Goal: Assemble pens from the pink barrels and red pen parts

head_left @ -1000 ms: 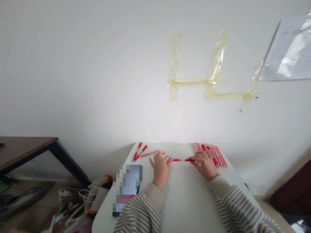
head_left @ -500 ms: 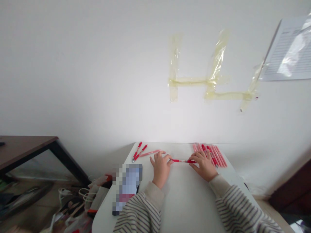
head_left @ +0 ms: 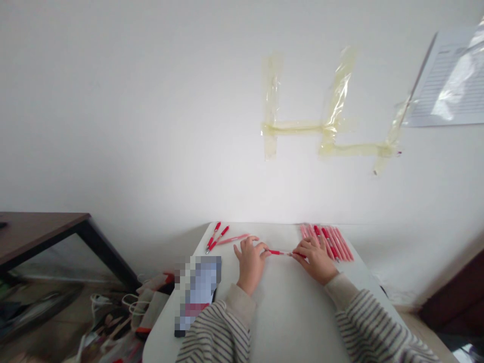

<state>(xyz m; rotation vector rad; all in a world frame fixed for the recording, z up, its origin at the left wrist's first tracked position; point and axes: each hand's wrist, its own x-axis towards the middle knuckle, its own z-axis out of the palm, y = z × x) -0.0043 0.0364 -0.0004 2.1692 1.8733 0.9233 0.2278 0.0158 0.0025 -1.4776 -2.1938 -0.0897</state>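
A red pen (head_left: 279,252) with a clear middle section lies crosswise between my two hands, low over the white table (head_left: 291,312). My left hand (head_left: 251,264) pinches its left end between thumb and forefinger. At the other end, the fingers of my right hand (head_left: 317,259) are closed on the red part and partly cover it. Beyond my left hand are two red pens (head_left: 218,238) and a pale pink pen (head_left: 233,239). Right next to my right hand, several pink and red pens (head_left: 335,242) lie side by side in a row.
A phone-like device (head_left: 198,295), its screen blurred out, rests on the table's left side, partly under my left sleeve. Behind the table stands a white wall (head_left: 151,126) with yellowed tape (head_left: 295,127). A brown desk (head_left: 41,229) and bags with cables (head_left: 124,312) are at left.
The right end of the pen and my right fingers have dropped slightly, so the pen tilts a little more. My left hand has hardly moved.
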